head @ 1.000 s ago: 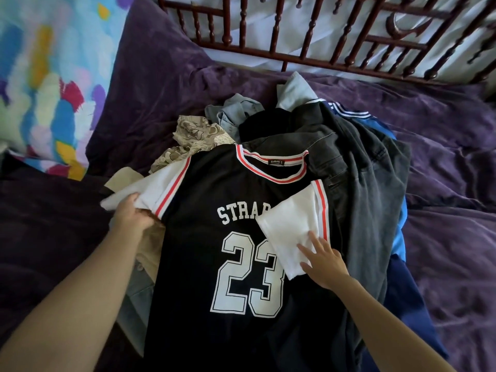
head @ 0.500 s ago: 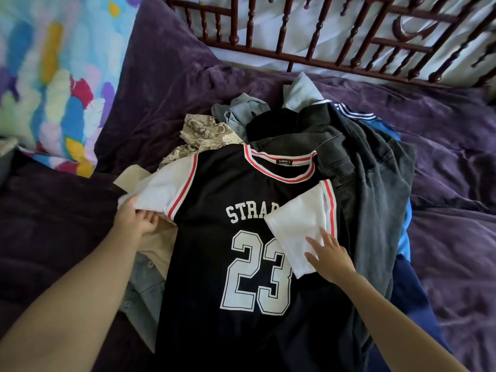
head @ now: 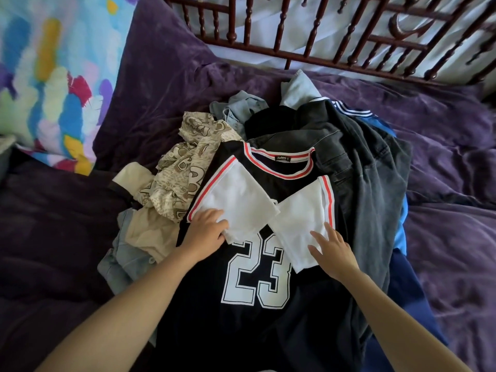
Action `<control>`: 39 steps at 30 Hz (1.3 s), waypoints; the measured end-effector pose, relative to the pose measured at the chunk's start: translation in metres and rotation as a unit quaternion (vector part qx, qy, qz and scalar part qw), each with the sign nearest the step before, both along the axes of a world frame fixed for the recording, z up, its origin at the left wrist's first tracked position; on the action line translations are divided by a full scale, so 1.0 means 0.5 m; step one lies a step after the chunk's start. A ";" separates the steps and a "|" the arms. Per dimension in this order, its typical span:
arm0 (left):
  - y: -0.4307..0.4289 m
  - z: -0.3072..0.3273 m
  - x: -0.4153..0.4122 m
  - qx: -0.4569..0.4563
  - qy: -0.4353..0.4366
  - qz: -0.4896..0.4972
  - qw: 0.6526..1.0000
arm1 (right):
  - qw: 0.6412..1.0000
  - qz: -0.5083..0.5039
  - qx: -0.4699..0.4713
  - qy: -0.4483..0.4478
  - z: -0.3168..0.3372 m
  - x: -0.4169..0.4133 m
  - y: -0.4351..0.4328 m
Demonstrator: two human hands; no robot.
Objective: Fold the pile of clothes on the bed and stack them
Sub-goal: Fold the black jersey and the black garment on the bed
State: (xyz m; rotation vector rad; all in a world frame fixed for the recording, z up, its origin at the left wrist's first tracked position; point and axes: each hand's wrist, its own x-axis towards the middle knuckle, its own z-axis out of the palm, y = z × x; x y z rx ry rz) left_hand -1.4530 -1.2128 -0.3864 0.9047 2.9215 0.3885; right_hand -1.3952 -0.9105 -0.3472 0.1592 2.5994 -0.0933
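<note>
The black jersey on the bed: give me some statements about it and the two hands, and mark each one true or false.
1. Both white sleeves lie folded in over the front of the jersey. True: the left sleeve and the right sleeve both lie on it.
2. The right hand grips the collar. False: it rests with straight fingers on the right sleeve.
3. The jersey lies on top of the clothes pile. True.
4. The jersey's number is 32. False: it is 23.
5. The left hand rests on the purple bedding. False: it holds the edge of the left sleeve.
</note>
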 end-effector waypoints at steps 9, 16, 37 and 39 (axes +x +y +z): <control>-0.010 0.002 -0.013 -0.012 -0.039 -0.042 0.998 | 0.998 -0.058 -0.036 0.006 -0.004 -0.028 0.020; 0.010 0.056 -0.183 0.102 -0.064 0.260 0.958 | 0.964 -0.185 -0.134 0.137 0.022 -0.198 0.045; 0.034 0.056 -0.386 0.466 -0.317 0.477 0.674 | 0.805 -0.442 -0.344 0.193 -0.008 -0.397 0.197; 0.023 0.076 -0.376 0.480 -0.319 0.463 0.673 | 0.792 -0.444 -0.366 0.202 0.019 -0.381 0.198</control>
